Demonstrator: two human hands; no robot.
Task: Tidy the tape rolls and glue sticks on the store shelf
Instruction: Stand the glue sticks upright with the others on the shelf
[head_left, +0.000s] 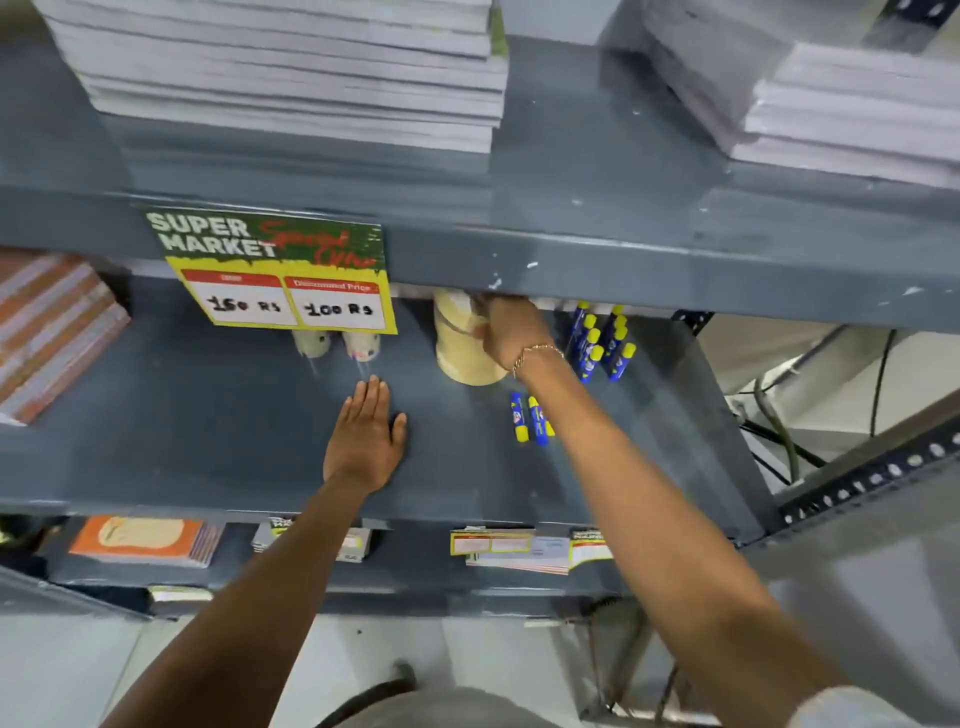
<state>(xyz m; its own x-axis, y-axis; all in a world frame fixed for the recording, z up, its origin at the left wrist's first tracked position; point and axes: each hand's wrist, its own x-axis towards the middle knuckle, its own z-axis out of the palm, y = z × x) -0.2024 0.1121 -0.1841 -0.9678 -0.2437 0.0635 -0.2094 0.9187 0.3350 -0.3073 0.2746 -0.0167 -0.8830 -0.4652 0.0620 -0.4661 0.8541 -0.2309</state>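
A tall stack of beige tape rolls (460, 343) stands at the back of the grey middle shelf (208, 441). My right hand (511, 330) grips the stack's upper right side, partly hidden under the shelf above. My left hand (366, 431) lies flat and open on the shelf, palm down. Two small clear tape rolls (337, 345) sit just beyond its fingertips, half hidden behind a price sign. Several blue glue sticks with yellow caps (602, 340) stand upright to the right of the stack. Two more glue sticks (530, 418) lie flat on the shelf near my right forearm.
A green and yellow price sign (280, 270) hangs from the upper shelf edge. Stacks of paper (291, 73) fill the top shelf. Orange-striped notebooks (52, 332) lie at the left. Booklets and labels (511, 551) sit on the lower shelf. A perforated metal upright (878, 475) stands at the right.
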